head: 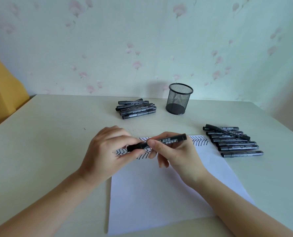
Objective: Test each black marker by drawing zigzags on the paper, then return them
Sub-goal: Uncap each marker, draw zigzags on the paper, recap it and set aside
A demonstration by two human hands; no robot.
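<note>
Pale floral wallpaper is recorded behind a cream table, with a yellow panel at the left edge.

Item 1: sheet of white paper, laid flat on the table near the front. Rows of black zigzags are drawn across its far end; the near part is unmarked.

Item 2: black marker in hand, held nearly level just above the zigzags, its long barrel pointing right.

Item 3: left hand. Thumb and fingers are curled round the marker's left end, which is pinched; that end looks like the cap, though the seam is hidden by fingers.

Item 4: right hand. The barrel is pinched between thumb and forefinger; the remaining fingers are loosely curled beneath.

Item 5: far pile of markers, stacked at the back of the table, left of the cup.

Item 6: right-hand row of markers, laid side by side just beside the paper's right edge, one lying across the top.

Item 7: black mesh pen cup, upright, nothing visible inside.

Step judged in hand: the cap is being handled, whether pulled off or pushed on cannot be told. If uncapping, the tip must next be brought to unmarked paper; if capping, the marker is to be set among the tested ones.
</note>
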